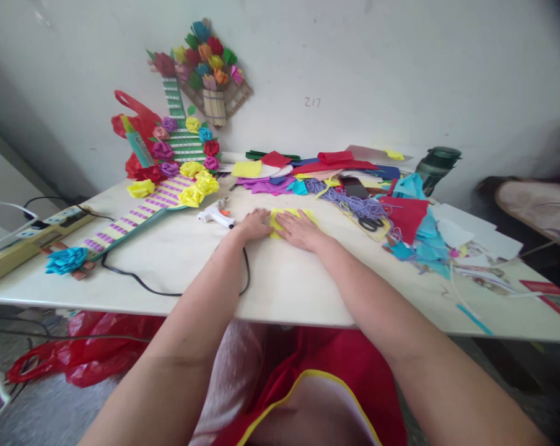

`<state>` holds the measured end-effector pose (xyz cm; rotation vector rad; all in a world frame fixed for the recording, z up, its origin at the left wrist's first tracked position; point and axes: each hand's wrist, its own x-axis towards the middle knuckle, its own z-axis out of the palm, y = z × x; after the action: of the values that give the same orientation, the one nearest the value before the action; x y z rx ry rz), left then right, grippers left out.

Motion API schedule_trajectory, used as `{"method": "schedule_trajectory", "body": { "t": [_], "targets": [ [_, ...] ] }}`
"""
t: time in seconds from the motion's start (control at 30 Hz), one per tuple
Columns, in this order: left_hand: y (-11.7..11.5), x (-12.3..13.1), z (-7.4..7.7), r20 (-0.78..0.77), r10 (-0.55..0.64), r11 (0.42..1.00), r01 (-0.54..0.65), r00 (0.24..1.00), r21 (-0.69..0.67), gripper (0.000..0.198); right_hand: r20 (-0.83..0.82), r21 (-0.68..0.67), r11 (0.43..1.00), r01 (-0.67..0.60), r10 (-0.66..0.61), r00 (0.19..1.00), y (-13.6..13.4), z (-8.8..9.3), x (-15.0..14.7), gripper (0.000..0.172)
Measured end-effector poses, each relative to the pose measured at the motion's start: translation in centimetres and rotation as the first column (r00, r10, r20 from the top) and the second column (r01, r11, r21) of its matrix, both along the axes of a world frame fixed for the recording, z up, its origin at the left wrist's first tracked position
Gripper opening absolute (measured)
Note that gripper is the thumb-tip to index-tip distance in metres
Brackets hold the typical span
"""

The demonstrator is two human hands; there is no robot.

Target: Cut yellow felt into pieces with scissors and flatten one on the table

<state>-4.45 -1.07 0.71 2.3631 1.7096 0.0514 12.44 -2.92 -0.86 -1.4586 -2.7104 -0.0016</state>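
Note:
A piece of yellow paper [311,215] lies flat on the white table, partly hidden under my fingers. My right hand [299,230] rests palm down on it with the fingers stretched out. At its left edge lies my left hand [254,226], flat, its fingertips at the paper's side. Just left of that hand is a white glue gun [215,215], its black cord running over the table. Neither hand grips anything.
Guitar shapes with paper flowers [135,214] stand at left beside a power strip [38,235]. Behind are stacked coloured sheets [275,167]. Purple yarn [345,201], scissors [371,224], blue scraps [431,241] and a dark bottle [435,167] occupy the right.

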Motion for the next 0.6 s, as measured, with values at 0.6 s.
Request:
{"method": "schedule_trajectory", "body": {
  "t": [0.6],
  "targets": [
    [0.02,-0.72,-0.15,0.059,0.019,0.998,-0.022,0.998,0.05,0.054,-0.02,-0.016,1.0,-0.002,0.002,1.0,0.07,-0.08,-0.2,0.059]
  ]
}}
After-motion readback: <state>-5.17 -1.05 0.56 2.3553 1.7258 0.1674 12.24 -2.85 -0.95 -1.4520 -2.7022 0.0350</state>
